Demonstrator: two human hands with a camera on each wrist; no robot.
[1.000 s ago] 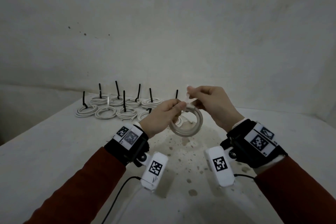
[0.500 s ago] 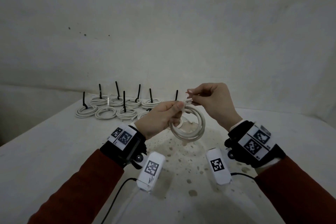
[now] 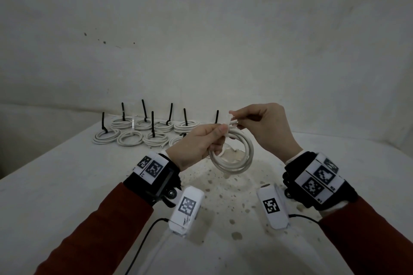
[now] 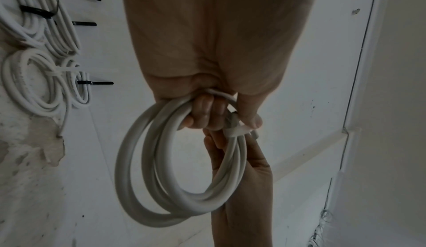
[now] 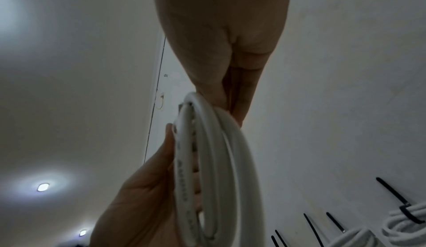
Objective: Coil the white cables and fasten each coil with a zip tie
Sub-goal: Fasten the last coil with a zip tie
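My left hand (image 3: 201, 143) grips the white coil (image 3: 234, 154); my right hand (image 3: 261, 127) pinches the zip tie (image 4: 237, 132). I should pull it snug.

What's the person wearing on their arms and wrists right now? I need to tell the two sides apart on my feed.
Both arms are in rust-red sleeves. Each wrist carries a black strap with white panels printed with black square-code markers: left wrist band, right wrist band. A white box camera with one square code hangs under each wrist, left and right, each trailing a thin black cable. A white cuff shows at the right wrist.
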